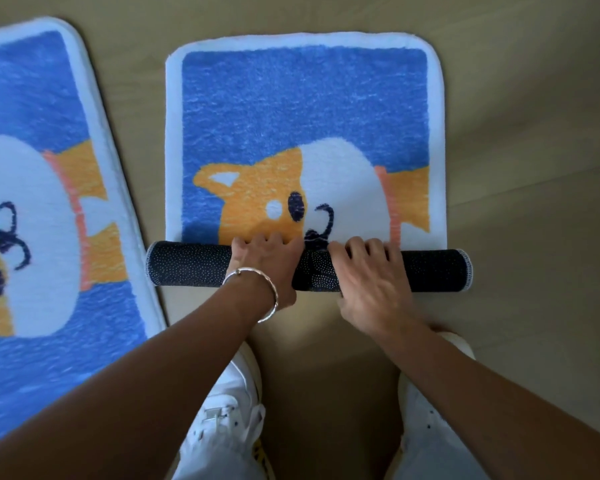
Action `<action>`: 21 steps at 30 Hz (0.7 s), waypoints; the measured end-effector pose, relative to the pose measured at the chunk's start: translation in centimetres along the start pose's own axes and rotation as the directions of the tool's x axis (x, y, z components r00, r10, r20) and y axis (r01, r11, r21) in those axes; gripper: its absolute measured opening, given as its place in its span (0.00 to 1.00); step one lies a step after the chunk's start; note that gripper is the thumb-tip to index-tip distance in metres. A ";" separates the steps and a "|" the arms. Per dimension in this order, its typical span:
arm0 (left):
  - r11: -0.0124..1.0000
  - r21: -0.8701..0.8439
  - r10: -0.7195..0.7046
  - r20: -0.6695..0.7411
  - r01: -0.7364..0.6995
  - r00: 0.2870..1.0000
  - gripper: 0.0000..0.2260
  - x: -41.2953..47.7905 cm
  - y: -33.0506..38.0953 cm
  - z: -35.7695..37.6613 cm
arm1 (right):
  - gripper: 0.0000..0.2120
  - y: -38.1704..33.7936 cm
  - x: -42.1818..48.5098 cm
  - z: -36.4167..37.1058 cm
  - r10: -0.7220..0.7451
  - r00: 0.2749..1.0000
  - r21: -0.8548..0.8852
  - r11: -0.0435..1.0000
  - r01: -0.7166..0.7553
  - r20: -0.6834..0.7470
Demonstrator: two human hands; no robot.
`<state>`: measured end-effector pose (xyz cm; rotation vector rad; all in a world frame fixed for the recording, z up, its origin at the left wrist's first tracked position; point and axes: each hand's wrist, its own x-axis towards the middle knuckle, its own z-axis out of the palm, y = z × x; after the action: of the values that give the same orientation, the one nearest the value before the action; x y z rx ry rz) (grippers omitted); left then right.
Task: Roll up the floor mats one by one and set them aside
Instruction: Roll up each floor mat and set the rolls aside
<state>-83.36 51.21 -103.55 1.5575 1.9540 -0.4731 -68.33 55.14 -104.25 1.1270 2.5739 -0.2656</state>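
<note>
A blue floor mat [302,109] with a white border and an orange-and-white dog picture lies on the floor in front of me. Its near end is rolled into a dark dotted roll [187,266] that lies across the mat. My left hand [262,268], with a silver bangle at the wrist, lies over the roll left of its middle, fingers curled over its far side. My right hand [371,275] grips the roll just right of the middle in the same way. A second mat [42,188] of the same design lies flat to the left.
Tan floor [534,168] surrounds the mats. My two white shoes [229,403] stand just behind the roll. The left mat's edge almost touches the roll's left end.
</note>
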 end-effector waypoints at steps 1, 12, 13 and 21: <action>1.000 0.017 0.023 -0.030 -0.022 0.999 0.23 -0.4 -0.1 0.3 | 0.27 -0.2 0.1 -0.1 0.006 1.000 0.006 1.000 -0.006 -0.003; 0.999 0.039 0.018 -0.034 -0.017 0.999 0.23 0.1 -0.4 0.0 | 0.27 0.0 0.2 -0.3 -0.008 1.000 0.018 1.000 0.008 -0.006; 0.999 0.027 0.033 0.014 -0.033 0.999 0.24 0.1 -0.5 -0.2 | 0.27 0.0 0.0 0.0 -0.003 1.000 0.023 1.000 0.004 -0.016; 0.984 0.149 0.130 -0.215 -0.099 0.968 0.29 -1.6 -0.8 2.2 | 0.21 -0.1 0.9 -1.6 -0.017 0.987 0.109 0.994 0.000 0.158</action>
<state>-83.44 48.42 -104.30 1.8710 2.0181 -0.4063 -69.31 56.19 -103.13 1.0847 2.4495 -0.4837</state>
